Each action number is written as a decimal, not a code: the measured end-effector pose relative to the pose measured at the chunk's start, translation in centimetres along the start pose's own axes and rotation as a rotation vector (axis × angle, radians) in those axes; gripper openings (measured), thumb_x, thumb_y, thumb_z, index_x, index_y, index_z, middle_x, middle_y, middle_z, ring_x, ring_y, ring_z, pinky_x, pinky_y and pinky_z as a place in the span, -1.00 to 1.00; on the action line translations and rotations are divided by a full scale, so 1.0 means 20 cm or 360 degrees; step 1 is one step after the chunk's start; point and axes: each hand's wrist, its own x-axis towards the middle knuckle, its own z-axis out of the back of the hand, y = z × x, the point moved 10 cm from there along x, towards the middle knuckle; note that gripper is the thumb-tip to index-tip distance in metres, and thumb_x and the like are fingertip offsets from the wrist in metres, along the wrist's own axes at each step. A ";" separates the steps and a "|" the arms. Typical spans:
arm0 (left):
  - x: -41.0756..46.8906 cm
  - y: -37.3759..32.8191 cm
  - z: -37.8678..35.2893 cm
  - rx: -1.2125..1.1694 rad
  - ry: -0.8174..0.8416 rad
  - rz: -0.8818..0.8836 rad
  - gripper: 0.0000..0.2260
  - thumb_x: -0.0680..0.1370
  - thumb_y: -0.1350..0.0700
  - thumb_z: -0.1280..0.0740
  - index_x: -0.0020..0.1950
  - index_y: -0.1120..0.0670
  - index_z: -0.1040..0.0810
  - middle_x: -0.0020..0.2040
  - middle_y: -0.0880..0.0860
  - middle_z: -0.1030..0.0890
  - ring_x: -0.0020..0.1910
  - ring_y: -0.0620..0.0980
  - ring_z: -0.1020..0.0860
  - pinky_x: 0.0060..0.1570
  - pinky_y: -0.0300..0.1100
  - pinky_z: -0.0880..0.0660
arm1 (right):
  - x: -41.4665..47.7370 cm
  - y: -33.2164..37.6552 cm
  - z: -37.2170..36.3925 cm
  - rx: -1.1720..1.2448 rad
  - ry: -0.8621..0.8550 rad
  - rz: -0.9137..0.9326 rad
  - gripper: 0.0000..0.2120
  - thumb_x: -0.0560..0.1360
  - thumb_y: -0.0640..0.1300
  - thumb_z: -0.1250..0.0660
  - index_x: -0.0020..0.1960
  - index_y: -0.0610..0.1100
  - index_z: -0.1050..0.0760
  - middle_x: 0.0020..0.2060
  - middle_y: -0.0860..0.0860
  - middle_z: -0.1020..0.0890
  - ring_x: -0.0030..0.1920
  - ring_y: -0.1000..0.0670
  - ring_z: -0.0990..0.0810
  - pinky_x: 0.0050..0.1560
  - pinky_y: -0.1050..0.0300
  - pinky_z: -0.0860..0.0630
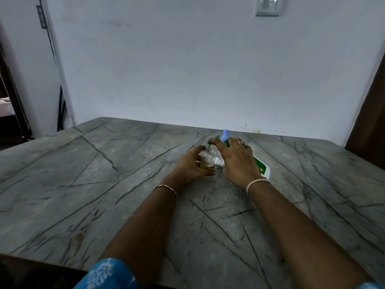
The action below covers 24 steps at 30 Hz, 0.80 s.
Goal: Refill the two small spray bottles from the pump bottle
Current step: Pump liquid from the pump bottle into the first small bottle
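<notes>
hands close together at mid-surface: the left hand grips the small clear bottle, upright and part full of yellowish liquid, while the right hand reaches over it and pinches what looks like its cap straight above the neck. the coming move turns on that vertical line, cap over mouth, with the right hand nearer. just behind, the pump bottle seems to lie on its side, mostly hidden, and the blue bottle stands past it.
</notes>
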 end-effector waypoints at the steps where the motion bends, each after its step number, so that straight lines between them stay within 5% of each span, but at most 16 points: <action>1: 0.00 0.00 0.00 -0.0001 -0.0001 -0.0005 -0.21 0.33 0.11 -0.57 0.47 0.03 -0.25 0.27 0.11 -0.53 0.01 -0.07 -0.55 -0.01 -0.30 -0.44 | 0.00 0.00 0.00 0.0002 -0.0001 0.0002 -0.26 0.43 -0.22 -0.39 0.46 0.14 -0.12 0.23 -0.13 -0.44 0.27 -0.16 -0.39 0.26 -0.09 -0.36; 24: 0.02 0.05 -0.02 -0.0172 0.0019 0.0089 -0.15 0.29 0.17 -0.59 0.49 0.06 -0.23 0.27 0.14 -0.53 0.11 0.07 -0.60 0.17 -0.10 -0.51 | 0.00 -0.02 -0.02 -0.0020 -0.0016 0.0022 -0.20 0.42 -0.18 -0.42 0.48 0.20 -0.07 0.22 -0.12 -0.46 0.25 -0.16 -0.42 0.25 -0.11 -0.38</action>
